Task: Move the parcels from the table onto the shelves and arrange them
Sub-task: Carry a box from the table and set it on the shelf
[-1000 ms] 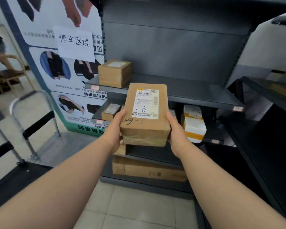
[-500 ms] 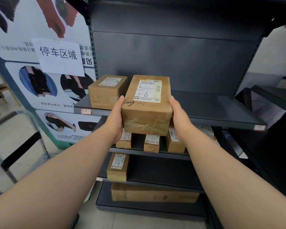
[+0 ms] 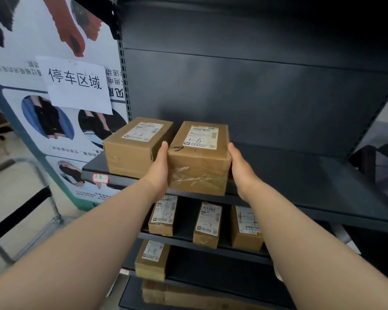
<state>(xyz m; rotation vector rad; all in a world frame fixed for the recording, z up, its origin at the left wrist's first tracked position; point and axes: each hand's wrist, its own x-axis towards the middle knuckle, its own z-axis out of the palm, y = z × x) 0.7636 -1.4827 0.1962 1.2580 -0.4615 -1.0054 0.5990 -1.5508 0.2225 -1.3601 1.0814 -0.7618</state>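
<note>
Both bare forearms reach forward, slightly converging. The left hand [image 3: 158, 168] and the right hand [image 3: 241, 168] grip the parcel [image 3: 199, 162] between them at its two sides. The thumbs lie straight along its edges; the other fingers are hidden.

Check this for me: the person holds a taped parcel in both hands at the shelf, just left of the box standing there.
Wrong side. In the head view the held parcel is to the right of the box on the shelf, not left. The rest stands: the left hand and the right hand grip its two sides.
</note>
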